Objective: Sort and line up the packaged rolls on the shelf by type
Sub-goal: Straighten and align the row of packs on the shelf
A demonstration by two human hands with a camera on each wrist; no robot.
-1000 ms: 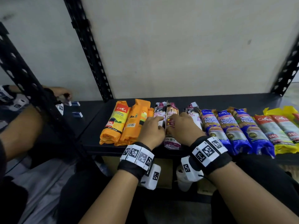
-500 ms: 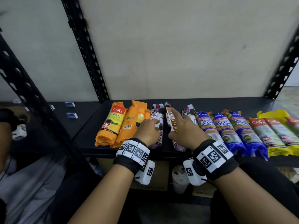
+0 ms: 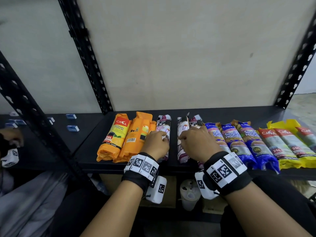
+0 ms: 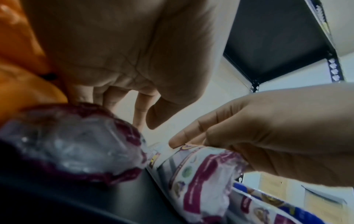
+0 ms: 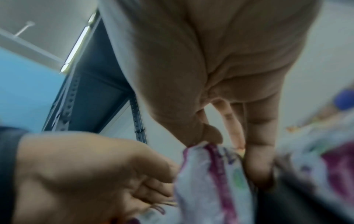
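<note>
Packaged rolls lie side by side on the black shelf [image 3: 222, 115]. Three white-and-purple drawstring rolls are in the middle. My left hand [image 3: 159, 141] lies on the left one [image 3: 164, 124], fingers curled over it, right beside the orange rolls [image 3: 136, 134]. My right hand [image 3: 188, 139] pinches the middle one [image 3: 182, 132], which stands on its edge; the right wrist view shows the thumb [image 5: 210, 134] and fingers on either side of this roll [image 5: 210, 181]. The third drawstring roll [image 3: 195, 121] is partly hidden by my right hand. A bare gap of shelf separates the two held rolls.
To the right lie three blue rolls [image 3: 234, 139], then yellow-and-red rolls [image 3: 287, 146] reaching the frame edge. Black perforated uprights [image 3: 85, 53] stand at the shelf's back corners. Small blue boxes [image 3: 72, 128] sit on the neighbouring shelf, where another person's hand [image 3: 10, 141] shows. A cup [image 3: 189, 194] stands below.
The two drawstring rolls under my hands lay touching a second ago; they now lie apart with a gap. The right-hand roll has turned onto its edge.
</note>
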